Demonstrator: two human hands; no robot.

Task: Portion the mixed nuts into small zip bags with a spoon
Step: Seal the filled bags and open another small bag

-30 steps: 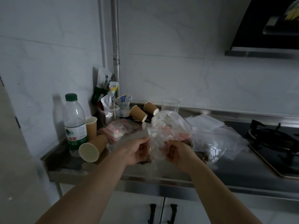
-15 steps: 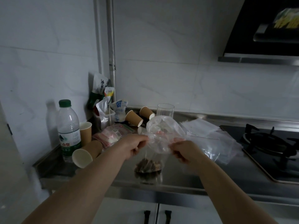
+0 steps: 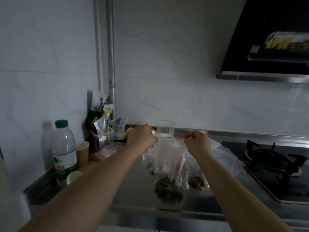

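small clear zip bag held up above the bench, stretched by its red-lined top edge between both hands; dark heap of mixed nuts settled at its bottom. left hand clenched around the bag's left top corner, right hand pinching the right corner between thumb and fingers. behind it, a larger clear bag lying on the bench with more nuts inside, partly hidden by the held one. empty drinking glass upright just behind the hands, near the wall.

compared with half a second ago: bag lifted higher, its top pulled out taut and straight, hands further apart; a second ago, bag bunched low between both hands near the bench.

at left, water bottle with green cap, upright; brown paper cup upright beside it, another cup on its side nearer the edge, partly covered by the left forearm. snack packets leaning in the corner by a pipe, pink packet flat on the bench. at right, gas hob, range hood above. spoon not discernible.
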